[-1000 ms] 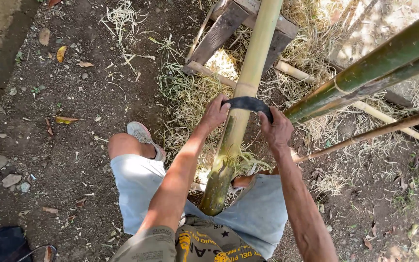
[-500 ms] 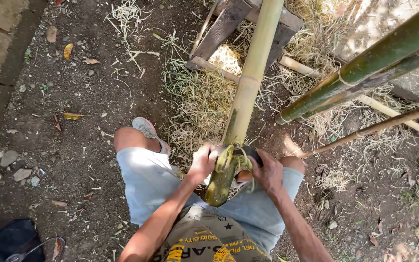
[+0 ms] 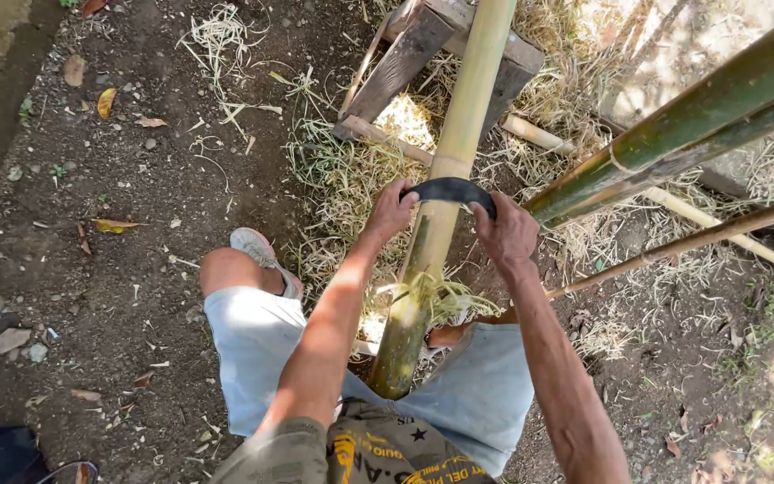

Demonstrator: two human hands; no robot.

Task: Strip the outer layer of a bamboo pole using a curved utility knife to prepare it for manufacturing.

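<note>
Bamboo pole (image 3: 448, 179) slanting between the knees, curved dark blade (image 3: 451, 189) across it, left hand (image 3: 391, 212) and right hand (image 3: 505, 235) each gripping an end, shavings (image 3: 436, 300) curling below, wooden stand (image 3: 418, 45) beyond

Both arms outstretched, left hand (image 3: 391, 211) and right hand (image 3: 505, 235) clenched, knuckles up.
</note>
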